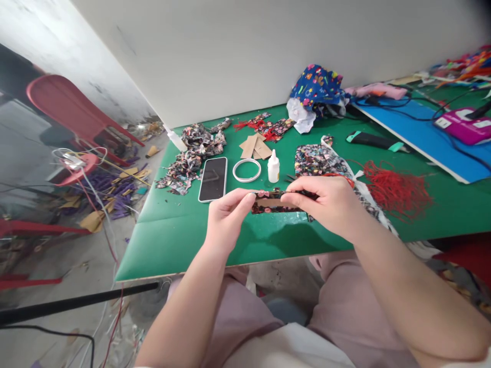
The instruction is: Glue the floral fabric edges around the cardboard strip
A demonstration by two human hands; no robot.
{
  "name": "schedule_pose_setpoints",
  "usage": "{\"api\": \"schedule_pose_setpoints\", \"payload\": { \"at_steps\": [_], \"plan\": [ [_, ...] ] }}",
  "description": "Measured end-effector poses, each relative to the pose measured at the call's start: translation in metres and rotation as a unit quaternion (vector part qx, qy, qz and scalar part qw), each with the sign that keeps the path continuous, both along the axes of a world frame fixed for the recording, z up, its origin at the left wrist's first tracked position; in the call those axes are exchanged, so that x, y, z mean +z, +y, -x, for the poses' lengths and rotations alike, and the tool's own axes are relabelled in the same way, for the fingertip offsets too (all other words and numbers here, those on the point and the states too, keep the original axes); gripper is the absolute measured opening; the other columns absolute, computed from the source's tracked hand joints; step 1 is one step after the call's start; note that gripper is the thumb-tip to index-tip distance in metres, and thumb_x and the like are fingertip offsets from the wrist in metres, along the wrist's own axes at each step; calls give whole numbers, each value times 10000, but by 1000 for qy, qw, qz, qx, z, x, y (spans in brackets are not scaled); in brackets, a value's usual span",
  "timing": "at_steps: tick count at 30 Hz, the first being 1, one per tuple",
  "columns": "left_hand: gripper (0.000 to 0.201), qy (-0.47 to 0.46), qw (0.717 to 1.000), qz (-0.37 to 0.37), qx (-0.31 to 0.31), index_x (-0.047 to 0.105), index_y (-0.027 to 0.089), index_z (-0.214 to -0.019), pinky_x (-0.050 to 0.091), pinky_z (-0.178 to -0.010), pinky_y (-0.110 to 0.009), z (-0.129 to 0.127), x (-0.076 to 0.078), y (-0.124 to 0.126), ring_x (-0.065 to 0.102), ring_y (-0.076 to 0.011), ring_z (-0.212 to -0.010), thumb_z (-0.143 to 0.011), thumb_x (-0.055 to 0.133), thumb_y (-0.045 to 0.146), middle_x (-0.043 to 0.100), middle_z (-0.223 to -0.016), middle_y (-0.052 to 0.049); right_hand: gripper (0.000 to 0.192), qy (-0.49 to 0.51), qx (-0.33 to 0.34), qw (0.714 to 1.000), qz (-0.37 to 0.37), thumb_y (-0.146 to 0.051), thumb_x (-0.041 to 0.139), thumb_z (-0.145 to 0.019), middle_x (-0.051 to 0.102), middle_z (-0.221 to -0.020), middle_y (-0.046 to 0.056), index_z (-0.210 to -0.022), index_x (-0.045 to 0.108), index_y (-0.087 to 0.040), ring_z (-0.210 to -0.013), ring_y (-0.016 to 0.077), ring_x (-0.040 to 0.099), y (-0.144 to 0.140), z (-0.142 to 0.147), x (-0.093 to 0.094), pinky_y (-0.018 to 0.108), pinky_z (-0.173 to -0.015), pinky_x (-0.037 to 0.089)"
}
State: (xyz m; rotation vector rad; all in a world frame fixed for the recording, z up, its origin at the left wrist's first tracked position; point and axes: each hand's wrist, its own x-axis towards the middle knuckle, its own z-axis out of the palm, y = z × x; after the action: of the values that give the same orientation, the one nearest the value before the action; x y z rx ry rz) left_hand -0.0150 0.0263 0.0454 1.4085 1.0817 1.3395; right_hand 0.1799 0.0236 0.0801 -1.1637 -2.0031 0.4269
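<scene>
Fabric-covered card strip point(273, 202), a flat rectangle of brown board edged in dark floral cloth, sits pinched between our two hands just above the near part of the green counter point(184, 240). Our left hand point(227, 217) clamps thumb and forefinger on the strip's left end; our right hand point(330, 204) closes its fingertips over the right end and top edge, so both hands are shut on it.

Just beyond our left hand lie a smartphone point(213, 179) with a glossy dark screen, a thin white ring point(246, 170) and a small white glue bottle point(273, 166) standing upright with a pointed nozzle; we cannot tell how full it is. Right of our right hand spreads a loose tangle of red thread point(397, 190), and beyond the knuckles lies a flat sheet of the same floral cloth point(318, 159).

Farther from the hands we see plain brown card pieces point(255, 147) fanned together, a crumpled heap of floral scraps point(194, 153) to the left, and a bunched blue printed cloth point(316, 84) against the white wall. Far right, a smooth blue board point(422, 135) carries a pink device point(464, 125) and dark cables.
</scene>
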Motion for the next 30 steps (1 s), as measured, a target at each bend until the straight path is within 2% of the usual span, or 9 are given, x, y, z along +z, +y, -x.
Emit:
{"api": "schedule_pose_setpoints", "payload": {
  "at_steps": [5, 8, 12, 17, 20, 23, 25, 30],
  "plan": [
    [351, -130, 988, 45, -70, 736, 211, -776, 507, -752, -326, -1, 3, 0, 648, -185, -782, -860, 489, 446, 713, -790, -37, 123, -3, -1, 1000, -6, -284, 600, -821, 633, -617, -57, -748, 656, -203, -530, 46, 526, 0, -1, 0, 166, -520, 364],
    [283, -135, 987, 58, -66, 732, 227, -761, 512, -757, -318, -3, 2, 0, 646, -163, -735, -843, 536, 414, 708, -756, -17, 132, -8, 11, 1000, -6, -296, 597, -823, 654, -647, -44, -758, 660, -200, -562, 56, 554, -1, 0, -1, 170, -549, 379],
    [245, -100, 992, 58, -45, 715, 227, -763, 514, -721, -317, -5, -2, 0, 640, -168, -725, -806, 581, 427, 698, -755, -14, 153, -23, 13, 1000, -10, -310, 573, -837, 674, -685, -22, -777, 669, -207, -594, 84, 579, -2, 2, -1, 197, -578, 392],
    [287, 9, 999, -20, 31, 683, 195, -726, 471, -652, -265, -5, -4, -1, 608, -150, -695, -834, 539, 418, 661, -706, -15, 165, -11, 10, 1000, 8, -311, 564, -840, 677, -672, -20, -771, 672, -208, -583, 92, 579, -2, 5, 0, 206, -565, 391],
    [290, 105, 988, -90, 69, 666, 189, -700, 418, -585, -223, -4, 1, -3, 552, -106, -618, -870, 501, 357, 622, -653, 2, 157, 3, 13, 1000, 21, -295, 579, -832, 671, -651, -27, -752, 670, -194, -562, 79, 566, -2, 6, 1, 192, -554, 384],
    [308, 180, 969, -143, 90, 659, 176, -682, 399, -569, -221, -2, 5, -5, 521, -102, -599, -881, 482, 332, 595, -630, -3, 152, 12, 19, 999, 34, -285, 590, -825, 665, -640, -35, -740, 669, -188, -550, 66, 553, -2, 6, 1, 178, -540, 377],
    [324, 187, 969, -138, 83, 654, 171, -671, 400, -568, -230, -1, 5, -5, 522, -112, -602, -878, 482, 352, 589, -627, -10, 155, 16, 22, 999, 45, -289, 589, -826, 661, -635, -38, -739, 671, -189, -542, 62, 547, -2, 5, 1, 173, -525, 372],
    [450, 115, 991, -45, 56, 645, 176, -668, 400, -520, -252, 0, -4, 0, 514, -129, -552, -878, 404, 493, 573, -589, -14, 146, 18, 22, 997, 69, -290, 587, -825, 675, -665, -28, -758, 674, -195, -578, 81, 579, 0, 4, 1, 181, -543, 394]
  ]
}}
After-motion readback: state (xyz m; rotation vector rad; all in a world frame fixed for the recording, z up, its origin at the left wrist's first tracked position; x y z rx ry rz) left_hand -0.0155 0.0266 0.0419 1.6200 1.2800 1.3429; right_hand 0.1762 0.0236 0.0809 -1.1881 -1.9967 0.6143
